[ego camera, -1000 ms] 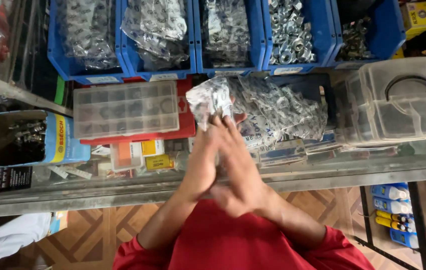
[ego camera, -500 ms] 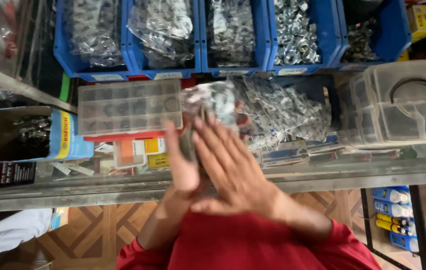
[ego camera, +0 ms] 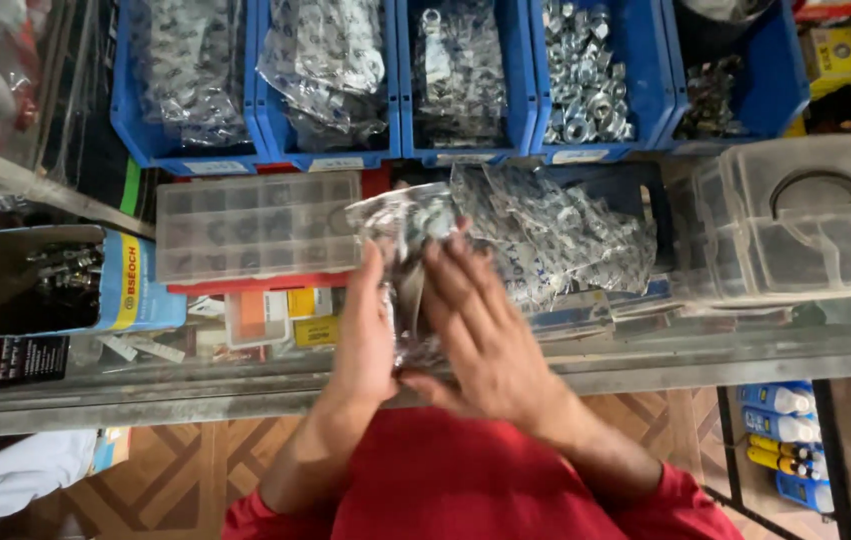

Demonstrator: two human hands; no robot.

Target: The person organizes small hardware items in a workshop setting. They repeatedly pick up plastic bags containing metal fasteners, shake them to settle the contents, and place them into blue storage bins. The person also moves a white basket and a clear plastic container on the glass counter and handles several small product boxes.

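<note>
Above the glass counter's edge (ego camera: 645,372), left hand (ego camera: 367,340) and right hand (ego camera: 480,335), grips clasping a clear hardware bag (ego camera: 407,225).

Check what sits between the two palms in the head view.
A small clear plastic bag of metal hardware is pressed between the left hand and the right hand; its top pokes out above the fingers. Head view shows it.

- Single view, head-worn camera, looks steeply down over the person's red-sleeved forearms.
- Faces a glass counter (ego camera: 665,352); its near edge crosses the frame left to right.
- Hands close to the lens, centre frame, slightly blurred.
- Row of blue bins (ego camera: 465,150) fills the top edge, farther off.
- Wooden floor (ego camera: 195,460) visible below the counter edge.
- No second view to overlap with.
</note>
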